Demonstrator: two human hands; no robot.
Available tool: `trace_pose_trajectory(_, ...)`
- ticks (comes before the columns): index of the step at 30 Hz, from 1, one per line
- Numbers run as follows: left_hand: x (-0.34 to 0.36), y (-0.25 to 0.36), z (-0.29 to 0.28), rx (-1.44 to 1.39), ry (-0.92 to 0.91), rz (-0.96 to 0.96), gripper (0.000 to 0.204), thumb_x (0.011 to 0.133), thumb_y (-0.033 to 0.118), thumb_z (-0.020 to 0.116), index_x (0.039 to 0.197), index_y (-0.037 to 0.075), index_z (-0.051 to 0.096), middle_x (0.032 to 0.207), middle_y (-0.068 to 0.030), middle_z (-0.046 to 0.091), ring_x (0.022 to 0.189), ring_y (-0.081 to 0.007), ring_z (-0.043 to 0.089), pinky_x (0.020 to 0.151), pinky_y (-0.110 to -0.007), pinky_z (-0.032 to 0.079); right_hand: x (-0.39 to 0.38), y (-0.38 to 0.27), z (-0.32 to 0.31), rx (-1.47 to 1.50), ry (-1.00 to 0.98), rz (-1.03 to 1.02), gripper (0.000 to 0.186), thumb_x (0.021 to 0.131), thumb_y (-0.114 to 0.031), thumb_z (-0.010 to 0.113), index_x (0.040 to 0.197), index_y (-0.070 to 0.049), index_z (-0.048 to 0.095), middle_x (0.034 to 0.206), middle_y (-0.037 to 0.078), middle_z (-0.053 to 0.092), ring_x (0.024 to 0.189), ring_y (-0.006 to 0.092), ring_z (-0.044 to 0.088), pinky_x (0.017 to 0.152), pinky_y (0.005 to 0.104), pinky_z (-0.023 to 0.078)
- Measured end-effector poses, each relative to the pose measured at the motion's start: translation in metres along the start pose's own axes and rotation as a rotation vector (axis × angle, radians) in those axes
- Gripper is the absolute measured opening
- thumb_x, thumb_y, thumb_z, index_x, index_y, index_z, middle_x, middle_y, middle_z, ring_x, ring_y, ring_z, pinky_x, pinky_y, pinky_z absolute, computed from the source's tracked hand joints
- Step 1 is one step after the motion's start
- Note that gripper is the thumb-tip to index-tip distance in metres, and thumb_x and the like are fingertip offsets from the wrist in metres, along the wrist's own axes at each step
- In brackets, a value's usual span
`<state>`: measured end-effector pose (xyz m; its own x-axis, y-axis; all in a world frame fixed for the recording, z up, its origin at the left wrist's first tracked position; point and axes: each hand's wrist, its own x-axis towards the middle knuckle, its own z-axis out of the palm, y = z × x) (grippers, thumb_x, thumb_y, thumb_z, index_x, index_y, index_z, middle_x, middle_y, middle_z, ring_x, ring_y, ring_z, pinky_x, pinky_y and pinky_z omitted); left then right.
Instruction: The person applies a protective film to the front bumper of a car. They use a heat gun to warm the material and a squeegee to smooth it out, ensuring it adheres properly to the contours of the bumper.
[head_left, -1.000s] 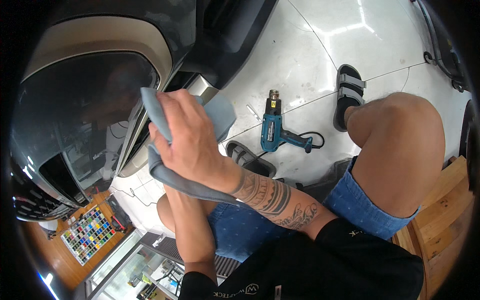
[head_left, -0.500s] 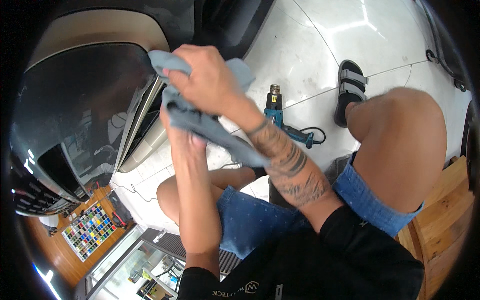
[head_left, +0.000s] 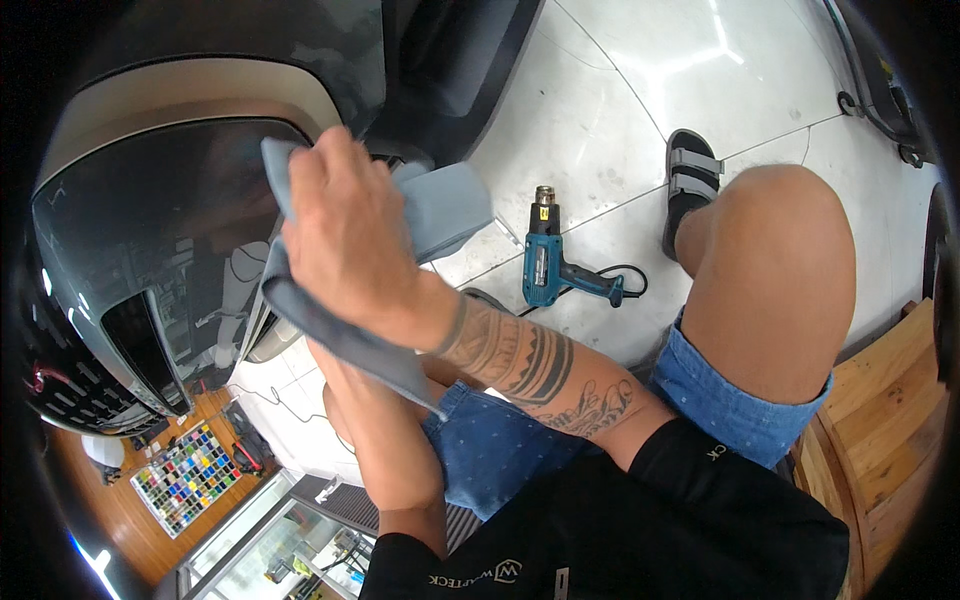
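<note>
A grey cloth [head_left: 448, 205] is bunched in front of the dark glossy vehicle panel [head_left: 150, 200], its corners sticking out on both sides. My right hand [head_left: 345, 225] is closed over the top of the cloth, fingers bent round it and slightly blurred. Below it, the cloth hides nearly all of my left hand; only its forearm [head_left: 385, 440] shows, so its fingers cannot be made out. Past the cloth, the panel's beige trim [head_left: 200, 75] curves along the upper left.
A teal and black heat gun [head_left: 543, 265] lies on the white tiled floor, its cable looped beside it. My sandalled foot [head_left: 690, 185] rests farther right. Wooden furniture [head_left: 880, 400] stands at the lower right, and a board of coloured swatches [head_left: 188, 475] lies at the lower left.
My right hand has moved left and down across the panel, carrying the cloth with it. The cloth's folds have shifted, and the left hand is now more covered.
</note>
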<state>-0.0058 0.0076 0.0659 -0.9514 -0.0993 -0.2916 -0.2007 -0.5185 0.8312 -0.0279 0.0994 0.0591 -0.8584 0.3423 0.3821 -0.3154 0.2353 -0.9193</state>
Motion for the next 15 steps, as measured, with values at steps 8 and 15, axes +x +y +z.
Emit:
trace_pose_trajectory(8, 0.033, -0.042, 0.041, 0.146, 0.157, -0.038, 0.027, 0.096, 0.027, 0.049, 0.114, 0.007, 0.054, 0.104, -0.0060, 0.060, 0.094, -0.0179, 0.059, 0.081, -0.033, 0.050, 0.052, 0.058, -0.036, 0.430, -0.261, 0.075, 0.020, 0.075, -0.014, 0.065, 0.085, 0.003, 0.065, 0.076, 0.019, 0.064, 0.073, 0.0381, 0.063, 0.067, 0.0386, 0.050)
trace_pose_trajectory(15, -0.013, -0.026, 0.009, 0.129, 0.062, -0.038, 0.028, 0.097, 0.026, 0.048, 0.117, 0.007, 0.053, 0.107, -0.0061, 0.058, 0.096, -0.0177, 0.058, 0.084, -0.032, 0.049, -0.014, 0.019, -0.018, 0.235, -0.008, -0.017, 0.030, 0.069, -0.005, 0.067, 0.095, 0.001, 0.054, 0.095, 0.017, 0.052, 0.088, 0.0344, 0.055, 0.074, 0.0436, 0.045)
